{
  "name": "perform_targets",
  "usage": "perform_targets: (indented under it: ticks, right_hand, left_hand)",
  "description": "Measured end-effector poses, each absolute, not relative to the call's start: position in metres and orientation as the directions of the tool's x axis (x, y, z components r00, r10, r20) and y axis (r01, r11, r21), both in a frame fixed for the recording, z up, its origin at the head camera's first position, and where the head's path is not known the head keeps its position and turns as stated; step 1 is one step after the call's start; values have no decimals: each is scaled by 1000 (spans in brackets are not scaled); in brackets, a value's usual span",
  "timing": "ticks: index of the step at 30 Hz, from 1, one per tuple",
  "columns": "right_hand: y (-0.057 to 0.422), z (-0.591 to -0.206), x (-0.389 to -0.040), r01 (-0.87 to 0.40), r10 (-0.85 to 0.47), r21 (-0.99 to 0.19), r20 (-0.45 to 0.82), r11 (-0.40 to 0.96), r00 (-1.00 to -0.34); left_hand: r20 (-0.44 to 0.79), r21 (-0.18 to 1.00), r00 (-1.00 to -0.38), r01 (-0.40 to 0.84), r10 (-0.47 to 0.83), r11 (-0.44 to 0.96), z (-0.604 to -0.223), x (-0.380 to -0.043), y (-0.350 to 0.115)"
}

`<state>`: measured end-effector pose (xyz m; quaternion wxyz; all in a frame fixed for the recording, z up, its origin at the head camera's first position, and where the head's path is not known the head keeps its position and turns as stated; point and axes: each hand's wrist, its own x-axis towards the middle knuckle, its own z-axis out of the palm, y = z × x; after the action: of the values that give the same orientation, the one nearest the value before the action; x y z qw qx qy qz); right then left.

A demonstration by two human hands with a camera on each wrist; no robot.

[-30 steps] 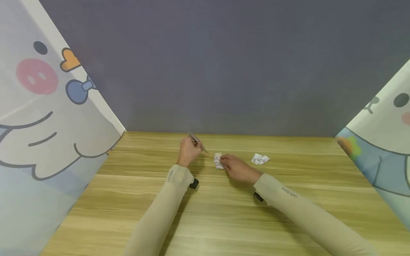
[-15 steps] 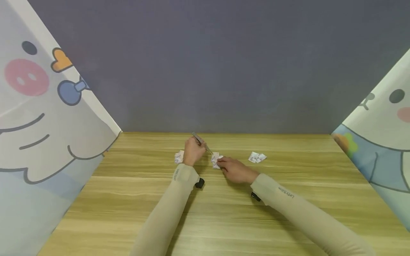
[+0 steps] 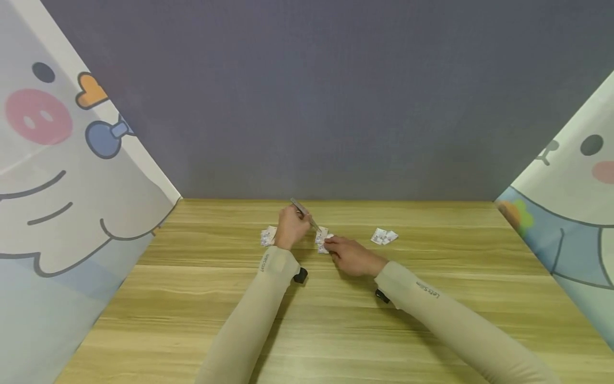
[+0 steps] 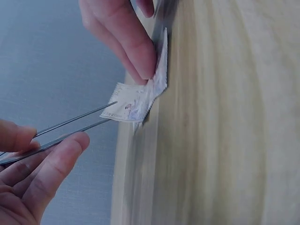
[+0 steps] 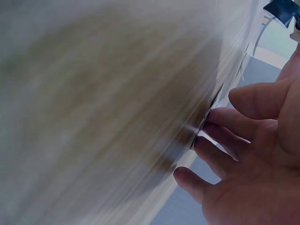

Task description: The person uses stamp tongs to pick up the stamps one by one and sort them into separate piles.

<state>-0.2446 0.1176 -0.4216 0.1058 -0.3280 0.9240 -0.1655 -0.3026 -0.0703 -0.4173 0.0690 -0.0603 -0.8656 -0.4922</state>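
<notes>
Toward the far side of the table [image 3: 345,330], mid-scene, lies the middle pile [image 3: 320,242] of little stamp-like slips, betw. my hands. L hand [image 3: 291,226] pinches the tweezers [image 3: 301,207] betw. thumb & fingers; the tips straddle one slip [image 4: 135,104] at the pile's far-left part, prongs apart farther back. R hand [image 3: 355,256] has its fingers loosely extended, some tips resting on the slips from the right, thumb off them.

Risks, my guess: squeeze too hard & the tips could crease or nick the toothed edge; lift w/ R fingertips pressing & the slip could tear or drag its neighbour along. Too little bite & it'd slide out. L hand is also just beside the left pile [image 3: 266,237], so a careless sweep might scatter it; right pile [image 3: 382,236] is well apart, prob. safe.

Hard to see: can't tell if both prongs touch paper. R fingers cover part of the middle pile; L hand hides some of the left pile. Print's too small to read, slip count unclear; R wrist view's blurry, slips edge-on at best.
</notes>
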Motion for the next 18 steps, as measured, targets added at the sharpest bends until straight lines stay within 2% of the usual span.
perform_targets:
  ticks: [12, 18]
  right_hand:
    - [118, -423, -244, -549, -625, -406, -72, 730, -777]
    - [115, -425, -247, -536, -605, -399, -61, 744, -794]
  left_hand:
    - [195, 780, -979, 188, 53, 597, -413, -298, -68]
    - [210, 815, -977, 197, 39, 545, -401, -293, -68]
